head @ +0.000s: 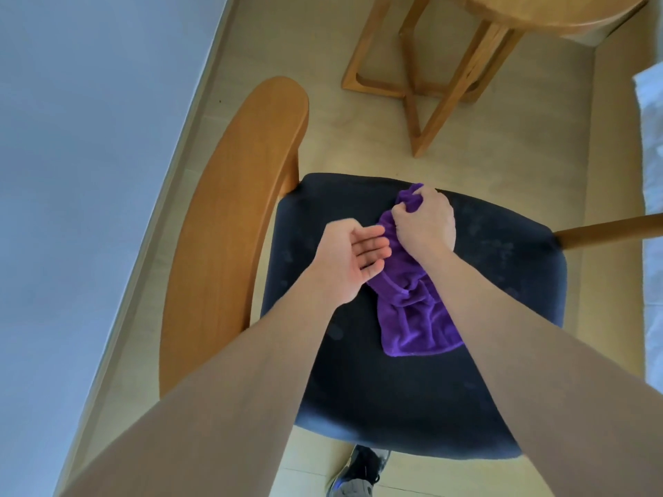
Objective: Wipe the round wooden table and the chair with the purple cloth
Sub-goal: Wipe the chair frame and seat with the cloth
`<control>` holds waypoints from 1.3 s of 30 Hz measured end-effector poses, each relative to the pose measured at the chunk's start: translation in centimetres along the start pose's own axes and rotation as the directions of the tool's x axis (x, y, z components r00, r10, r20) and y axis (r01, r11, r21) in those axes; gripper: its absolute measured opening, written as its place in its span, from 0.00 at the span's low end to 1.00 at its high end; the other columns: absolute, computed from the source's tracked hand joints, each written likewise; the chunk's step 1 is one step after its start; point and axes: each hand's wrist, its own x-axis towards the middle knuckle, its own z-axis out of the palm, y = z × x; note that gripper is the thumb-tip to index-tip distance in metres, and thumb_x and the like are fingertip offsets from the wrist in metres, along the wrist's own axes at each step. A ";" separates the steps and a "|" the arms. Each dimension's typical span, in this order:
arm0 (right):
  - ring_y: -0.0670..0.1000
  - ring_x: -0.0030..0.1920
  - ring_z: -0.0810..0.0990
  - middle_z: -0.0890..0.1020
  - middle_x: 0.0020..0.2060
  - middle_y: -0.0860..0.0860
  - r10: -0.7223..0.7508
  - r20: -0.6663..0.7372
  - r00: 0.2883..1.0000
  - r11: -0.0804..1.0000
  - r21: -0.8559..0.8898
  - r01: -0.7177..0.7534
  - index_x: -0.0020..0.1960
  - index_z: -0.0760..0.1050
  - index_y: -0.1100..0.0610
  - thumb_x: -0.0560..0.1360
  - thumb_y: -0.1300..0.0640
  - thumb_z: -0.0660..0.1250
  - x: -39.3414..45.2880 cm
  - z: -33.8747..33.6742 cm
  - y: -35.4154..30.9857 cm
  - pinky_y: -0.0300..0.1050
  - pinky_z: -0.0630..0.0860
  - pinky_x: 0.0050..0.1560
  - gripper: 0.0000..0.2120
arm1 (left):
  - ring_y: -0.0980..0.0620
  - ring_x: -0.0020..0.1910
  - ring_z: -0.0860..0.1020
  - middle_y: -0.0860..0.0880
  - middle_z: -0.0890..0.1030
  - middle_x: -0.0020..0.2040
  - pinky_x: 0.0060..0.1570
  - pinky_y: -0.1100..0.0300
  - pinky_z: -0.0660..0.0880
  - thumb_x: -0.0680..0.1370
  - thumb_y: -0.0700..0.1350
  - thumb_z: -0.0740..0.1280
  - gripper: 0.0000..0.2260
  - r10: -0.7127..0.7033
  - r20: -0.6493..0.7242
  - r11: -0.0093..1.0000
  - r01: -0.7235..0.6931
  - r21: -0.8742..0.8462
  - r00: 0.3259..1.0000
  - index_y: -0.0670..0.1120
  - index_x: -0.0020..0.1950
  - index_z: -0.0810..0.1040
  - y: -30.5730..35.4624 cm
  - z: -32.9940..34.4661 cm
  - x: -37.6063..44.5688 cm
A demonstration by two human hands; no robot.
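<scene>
Seen from the head camera, the right hand [425,224] is clenching its fingers [403,209] around the bunched upper end of the purple cloth [412,310], whose long axis is running from that fist down toward the viewer, its loose lower end lying flat on the dark seat of the chair [394,407]. The left hand [346,260] is hanging open and empty, palm up, fingertips just touching the cloth's left edge. No containers are showing; the round wooden desk [559,16] is standing well apart beyond the chair.
</scene>
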 end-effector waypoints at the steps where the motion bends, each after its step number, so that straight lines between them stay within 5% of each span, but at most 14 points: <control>1: 0.43 0.38 0.70 0.77 0.50 0.50 -0.009 -0.004 1.000 1.000 -0.005 0.009 0.52 0.75 0.53 0.78 0.51 0.67 -0.2 0.0 0.1 0.39 0.63 0.34 0.06 | 0.50 0.34 0.85 0.45 0.86 0.38 0.40 0.57 0.80 0.74 0.41 0.61 0.14 0.002 0.019 1.000 -0.002 -0.021 1.000 0.39 0.50 0.85 -0.1 0.2 0.0; 6: 0.51 0.44 0.77 0.77 0.49 0.51 -0.055 0.070 0.996 0.994 -0.087 0.061 0.49 0.76 0.52 0.77 0.51 0.66 -0.2 -2.2 2.8 0.46 0.71 0.42 0.04 | 0.50 0.35 0.81 0.46 0.84 0.38 0.40 0.58 0.77 0.76 0.41 0.60 0.13 -0.062 -0.086 0.997 0.065 0.038 0.994 0.40 0.51 0.84 -2.0 -0.7 -0.1; 13: 0.57 0.45 0.74 0.75 0.56 0.57 0.207 -0.121 0.971 0.947 -0.224 -0.230 0.58 0.75 0.56 0.78 0.50 0.66 0.6 -8.6 12.5 0.51 0.72 0.46 0.12 | 0.46 0.53 0.83 0.43 0.84 0.52 0.53 0.53 0.79 0.83 0.42 0.59 0.11 -0.085 -0.263 0.970 0.141 0.200 0.961 0.44 0.50 0.81 -2.9 -2.5 -3.0; 18: 0.58 0.46 0.76 0.77 0.55 0.58 0.275 -0.166 0.947 0.935 -0.185 -0.304 0.58 0.76 0.57 0.78 0.51 0.66 1.2 -9.4 14.0 0.51 0.74 0.46 0.13 | 0.49 0.38 0.79 0.45 0.81 0.41 0.41 0.55 0.78 0.82 0.37 0.62 0.07 -0.034 -0.391 0.906 0.193 0.376 0.920 0.43 0.47 0.80 -4.2 -3.5 -4.4; 20: 0.60 0.49 0.79 0.79 0.54 0.59 0.248 -0.122 0.961 0.961 -0.099 -0.260 0.55 0.77 0.57 0.77 0.52 0.65 1.5 -7.9 11.8 0.48 0.74 0.47 0.11 | 0.49 0.43 0.80 0.48 0.78 0.46 0.46 0.54 0.79 0.80 0.39 0.66 0.05 0.233 -0.287 0.699 0.045 0.714 0.929 0.46 0.54 0.77 -4.8 -3.7 -4.1; 22: 0.59 0.49 0.80 0.81 0.51 0.57 0.151 -0.051 0.987 0.986 -0.062 -0.154 0.51 0.78 0.54 0.75 0.52 0.65 1.4 -6.2 8.7 0.45 0.71 0.47 0.08 | 0.46 0.62 0.74 0.50 0.73 0.62 0.58 0.51 0.77 0.76 0.44 0.70 0.19 0.428 0.022 0.223 -0.129 0.966 0.903 0.51 0.66 0.72 -4.6 -3.2 -2.9; 24: 0.54 0.45 0.79 0.81 0.47 0.52 -0.024 0.067 0.997 0.998 -0.049 0.027 0.46 0.77 0.49 0.74 0.51 0.66 0.8 -4.4 5.9 0.43 0.69 0.45 0.04 | 0.41 0.77 0.57 0.47 0.58 0.78 0.71 0.43 0.66 0.73 0.51 0.75 0.39 0.411 0.246 -0.217 -0.168 0.962 0.878 0.55 0.78 0.58 -3.5 -1.3 -0.8; 26: 0.51 0.44 0.78 0.76 0.44 0.46 -0.224 0.201 0.954 0.970 -0.046 0.237 0.46 0.74 0.47 0.75 0.50 0.66 0.0 -3.0 4.1 0.43 0.69 0.41 0.03 | 0.36 0.80 0.41 0.47 0.39 0.82 0.73 0.31 0.55 0.68 0.60 0.79 0.56 0.291 0.299 -0.487 -0.128 0.864 0.909 0.59 0.82 0.41 -2.5 1.2 1.1; 29: 0.55 0.45 0.79 0.74 0.48 0.47 -0.281 0.192 0.940 0.942 -0.130 0.308 0.54 0.75 0.50 0.77 0.49 0.64 0.5 -3.5 5.6 0.46 0.70 0.40 0.08 | 0.31 0.78 0.33 0.44 0.27 0.79 0.70 0.24 0.55 0.62 0.64 0.81 0.67 0.218 0.231 -0.649 -0.036 0.760 0.948 0.58 0.79 0.28 -3.2 2.6 3.0; 32: 0.60 0.49 0.81 0.79 0.55 0.55 0.032 -0.029 0.999 0.985 -0.167 -0.036 0.58 0.76 0.52 0.76 0.48 0.62 2.3 -6.4 10.3 0.49 0.73 0.44 0.13 | 0.28 0.78 0.34 0.41 0.26 0.78 0.69 0.24 0.59 0.62 0.65 0.81 0.70 0.240 0.247 -0.705 -0.007 0.710 0.939 0.56 0.78 0.25 -3.9 1.8 3.2; 34: 0.60 0.47 0.80 0.81 0.52 0.56 0.240 -0.126 0.963 0.961 -0.107 -0.254 0.55 0.76 0.56 0.77 0.49 0.62 3.0 -8.3 13.1 0.49 0.72 0.43 0.13 | 0.27 0.78 0.36 0.40 0.27 0.78 0.68 0.24 0.60 0.61 0.66 0.81 0.70 0.251 0.275 -0.715 -0.013 0.699 0.928 0.56 0.77 0.25 -3.8 1.5 3.4; 39: 0.60 0.47 0.80 0.80 0.47 0.57 0.386 -0.143 0.912 0.922 0.080 -0.378 0.49 0.74 0.57 0.79 0.52 0.63 3.9 -7.2 9.5 0.47 0.72 0.43 0.08 | 0.26 0.77 0.36 0.39 0.29 0.78 0.67 0.22 0.60 0.60 0.65 0.82 0.71 0.249 0.280 -0.713 -0.020 0.701 0.927 0.55 0.77 0.25 -4.1 1.7 3.8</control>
